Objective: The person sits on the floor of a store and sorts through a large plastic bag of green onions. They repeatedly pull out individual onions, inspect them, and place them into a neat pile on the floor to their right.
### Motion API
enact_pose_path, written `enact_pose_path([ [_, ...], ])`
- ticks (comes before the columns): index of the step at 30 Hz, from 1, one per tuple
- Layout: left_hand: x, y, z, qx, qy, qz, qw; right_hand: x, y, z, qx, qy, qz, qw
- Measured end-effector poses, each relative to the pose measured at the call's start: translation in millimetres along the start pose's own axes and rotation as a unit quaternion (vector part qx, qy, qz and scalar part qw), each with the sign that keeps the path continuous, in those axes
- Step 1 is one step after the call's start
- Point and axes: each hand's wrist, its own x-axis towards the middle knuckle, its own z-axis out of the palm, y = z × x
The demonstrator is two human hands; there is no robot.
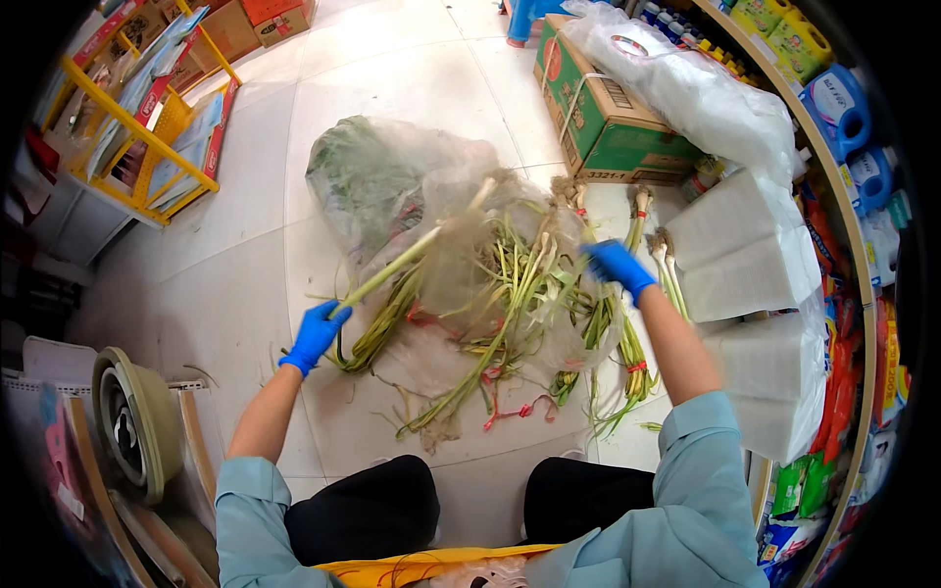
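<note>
My left hand [315,334], in a blue glove, grips the green end of a long leek-like stalk [393,268]. The stalk slants up and away, its pale root end blurred in front of a thin clear plastic bag [456,272]. My right hand [619,266], also gloved in blue, has its fingers curled at the bag's right edge, where film runs up to them; motion blurs the fingertips. Loose green stalks [514,272] lie on and under the film between my hands. Beyond my right hand lie bundles with roots, one tied with red bands [637,366].
Behind the stalks lies a plastic bag of leafy greens [367,176]. A green carton [614,110] stands at the back right, beside white foam wrap [742,250] and a shelf of detergent bottles [838,110]. A yellow rack [147,147] stands at left. Red ties [522,413] lie on the tiles.
</note>
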Motion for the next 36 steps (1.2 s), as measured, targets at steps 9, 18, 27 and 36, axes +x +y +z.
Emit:
enact_pose_path([
  [9,-26.7,61.7,61.2,0.094,-0.057,0.093,0.990,-55.8,-83.9,166.5,0.325,-0.059,-0.026,0.943],
  [18,-1.9,80.1,82.0,-0.153,-0.103,0.066,0.981,-64.3,-95.5,163.7,-0.051,0.013,-0.338,0.940],
  [27,13.2,63.0,38.1,-0.012,-0.108,0.102,0.989,-50.6,-65.4,109.2,-0.036,-0.040,-0.145,0.988],
  [36,8.4,75.7,55.1,-0.061,-0.080,0.070,0.992,-24.6,-28.5,81.8,-0.243,0.266,-0.382,0.851],
])
